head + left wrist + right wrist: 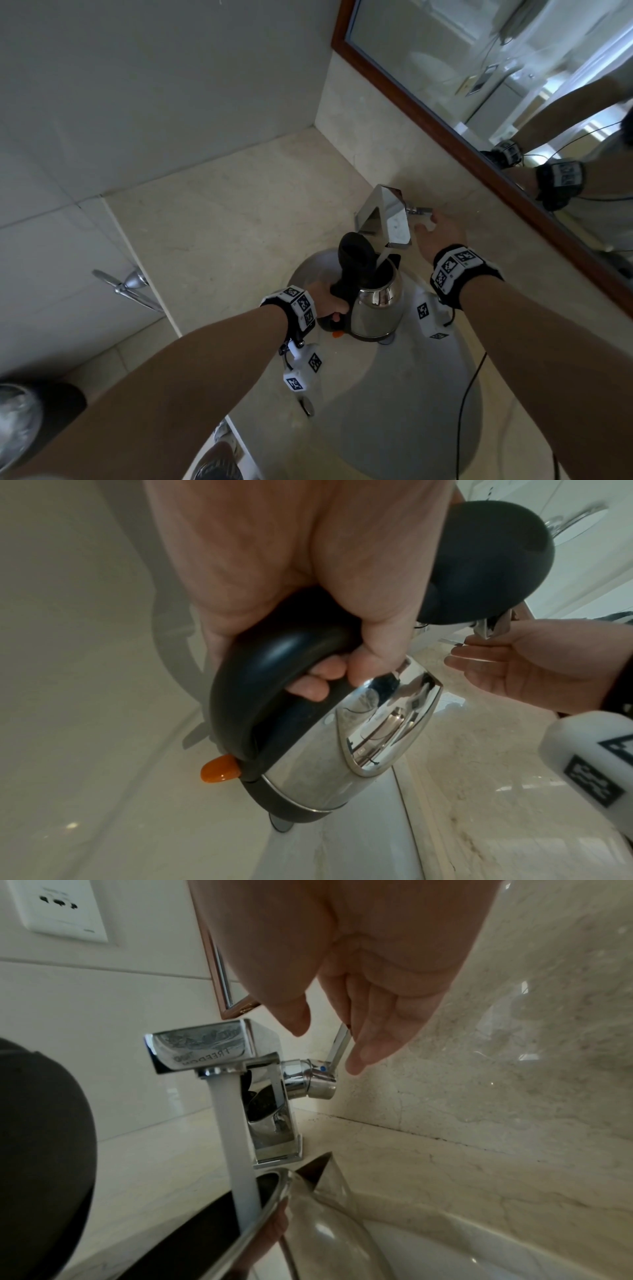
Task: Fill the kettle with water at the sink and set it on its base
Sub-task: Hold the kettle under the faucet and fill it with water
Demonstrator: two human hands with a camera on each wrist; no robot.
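Glossy steel kettle [375,308] under blocky, perhaps chrome faucet [387,214]

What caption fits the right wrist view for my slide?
Right hand at the faucet lever while water streams from the faucet into the open kettle.

Kettle [373,305] fills space under faucet [387,219]; counter [222,212] to left w/ open room.

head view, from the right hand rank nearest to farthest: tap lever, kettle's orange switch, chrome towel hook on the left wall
1. tap lever: at the fingertips of the right hand, beside the mirror.
2. orange switch: low on the kettle, across the basin, below the left hand.
3. towel hook: far left, on the tiled wall.
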